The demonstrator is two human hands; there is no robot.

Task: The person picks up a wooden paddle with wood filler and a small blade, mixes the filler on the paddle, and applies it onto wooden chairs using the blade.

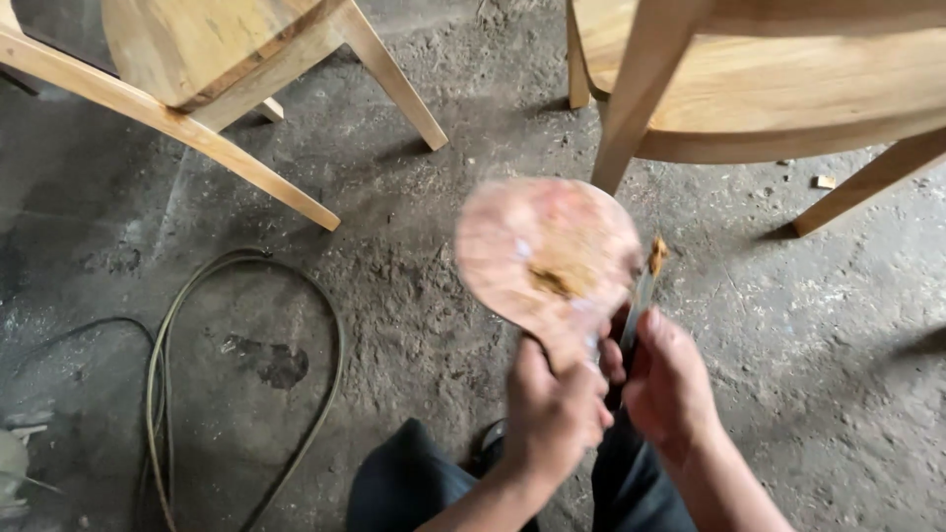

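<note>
Left hand (554,412): clenched on the handle of a round pinkish paddle-shaped board (548,254), its disc far of the fist, brown paste at centre. Right hand (668,379): grasping a thin paste-tipped metal blade (642,292), just right of the board.

Two hands (601,394); one pink round paddle (547,256); one putty knife (642,286); two bare wooden chairs (197,59); one looped hose (246,374) on the floor; one wood chip (824,181).

paddle board (548,258) before two chairs (212,59), knife (642,288) at its right, hose (236,384) on floor (838,374) at left
</note>
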